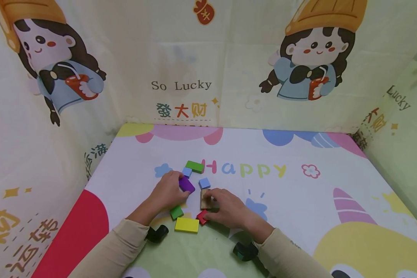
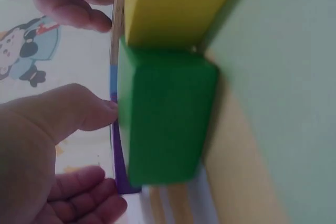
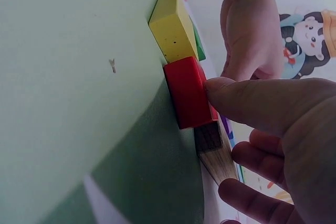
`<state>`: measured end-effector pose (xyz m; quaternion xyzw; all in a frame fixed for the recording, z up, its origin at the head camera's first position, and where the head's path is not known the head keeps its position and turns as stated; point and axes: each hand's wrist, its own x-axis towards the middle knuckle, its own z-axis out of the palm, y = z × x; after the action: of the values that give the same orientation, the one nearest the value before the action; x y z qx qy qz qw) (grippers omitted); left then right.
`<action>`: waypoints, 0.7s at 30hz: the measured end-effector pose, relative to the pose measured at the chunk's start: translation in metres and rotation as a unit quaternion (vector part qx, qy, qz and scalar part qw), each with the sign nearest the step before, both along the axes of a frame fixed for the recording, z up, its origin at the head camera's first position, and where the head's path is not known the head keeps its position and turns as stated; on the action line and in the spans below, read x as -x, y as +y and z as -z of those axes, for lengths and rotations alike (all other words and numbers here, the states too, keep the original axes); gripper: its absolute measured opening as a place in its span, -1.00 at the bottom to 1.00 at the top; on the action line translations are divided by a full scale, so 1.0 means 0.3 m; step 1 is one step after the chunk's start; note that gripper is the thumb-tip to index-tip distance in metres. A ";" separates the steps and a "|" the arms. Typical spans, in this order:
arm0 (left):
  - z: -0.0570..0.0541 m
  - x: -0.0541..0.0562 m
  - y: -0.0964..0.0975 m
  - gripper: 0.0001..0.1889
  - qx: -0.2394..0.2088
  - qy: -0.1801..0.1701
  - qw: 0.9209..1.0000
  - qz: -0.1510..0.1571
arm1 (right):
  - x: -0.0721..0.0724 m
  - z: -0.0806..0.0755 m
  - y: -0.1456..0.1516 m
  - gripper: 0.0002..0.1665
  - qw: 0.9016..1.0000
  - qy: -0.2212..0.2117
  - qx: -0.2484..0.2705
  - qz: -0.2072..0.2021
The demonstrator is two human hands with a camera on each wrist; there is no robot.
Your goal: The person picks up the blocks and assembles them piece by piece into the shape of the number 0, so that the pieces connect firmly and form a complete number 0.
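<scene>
In the head view, my left hand (image 1: 168,188) pinches a purple block (image 1: 187,184) between thumb and fingers. A small blue block (image 1: 187,172) and a long green block (image 1: 195,166) lie just beyond it. My right hand (image 1: 229,208) has its thumb against a red block (image 1: 202,217), while its fingers reach to a wooden block (image 1: 205,199). The right wrist view shows the thumb straight on the red block (image 3: 188,93) and the fingertips at the side of the wooden block (image 3: 218,163). Another blue block (image 1: 204,183) sits beyond the wooden one.
A yellow block (image 1: 187,225) lies nearest the body, with a small green block (image 1: 176,212) at its left corner. Together the blocks form a rough ring on the printed tablecloth (image 1: 285,193). A printed cloth wall (image 1: 236,69) stands behind the table.
</scene>
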<state>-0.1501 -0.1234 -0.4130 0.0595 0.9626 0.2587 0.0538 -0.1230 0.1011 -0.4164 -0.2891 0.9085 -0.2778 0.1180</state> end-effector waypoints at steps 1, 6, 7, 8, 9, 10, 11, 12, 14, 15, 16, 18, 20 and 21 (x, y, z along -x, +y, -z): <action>0.000 0.000 -0.005 -0.36 -0.003 -0.004 1.000 0.006 | 0.000 0.000 0.000 -0.40 1.000 0.000 0.000 0.000; 0.005 0.008 -0.043 -0.34 -0.017 -0.015 0.998 0.052 | -0.002 -0.001 0.001 -0.40 1.000 0.001 0.003 0.001; 0.006 0.011 -0.051 -0.34 -0.021 -0.018 0.998 0.062 | -0.003 -0.001 0.001 -0.40 1.000 0.001 0.003 0.001; 0.007 0.014 -0.058 -0.35 -0.025 -0.019 0.997 0.074 | -0.003 -0.001 0.001 -0.40 1.000 0.001 0.003 0.001; 0.007 0.017 -0.065 -0.35 -0.029 -0.022 0.996 0.081 | -0.003 -0.001 0.001 -0.40 1.000 0.001 0.002 0.002; 0.008 0.020 -0.072 -0.36 -0.034 -0.026 0.995 0.089 | -0.003 -0.001 0.001 -0.40 1.000 0.000 0.002 0.002; 0.008 0.024 -0.077 -0.37 -0.038 -0.030 0.994 0.095 | -0.003 0.000 0.002 -0.40 1.000 0.000 0.001 0.003; 0.008 0.026 -0.082 -0.37 -0.042 -0.034 0.994 0.099 | -0.003 0.001 0.002 -0.39 1.000 0.000 0.000 0.003; 0.008 0.031 -0.089 -0.39 -0.047 -0.040 0.992 0.109 | -0.003 0.002 0.003 -0.39 1.000 -0.002 -0.001 0.003; 0.007 0.033 -0.092 -0.38 -0.050 -0.045 0.992 0.108 | -0.002 0.004 0.003 -0.39 1.000 -0.002 -0.001 0.004; 0.007 0.034 -0.093 -0.39 -0.054 -0.049 0.992 0.108 | -0.002 0.005 0.003 -0.39 1.000 -0.002 -0.001 0.004; 0.007 0.035 -0.096 -0.38 -0.060 -0.051 0.991 0.107 | -0.001 0.007 0.004 -0.39 1.000 -0.001 -0.001 0.004; 0.009 0.035 -0.096 -0.36 -0.072 -0.056 0.991 0.098 | -0.001 0.009 0.005 -0.38 1.000 0.000 -0.001 0.003; 0.011 0.036 -0.096 -0.36 -0.077 -0.056 0.991 0.091 | -0.001 0.010 0.005 -0.38 1.000 0.000 -0.002 0.003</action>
<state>-0.1608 -0.1524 -0.4165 0.1364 0.9259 0.3287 0.1264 -0.1228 0.1025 -0.4194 -0.2860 0.9098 -0.2768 0.1175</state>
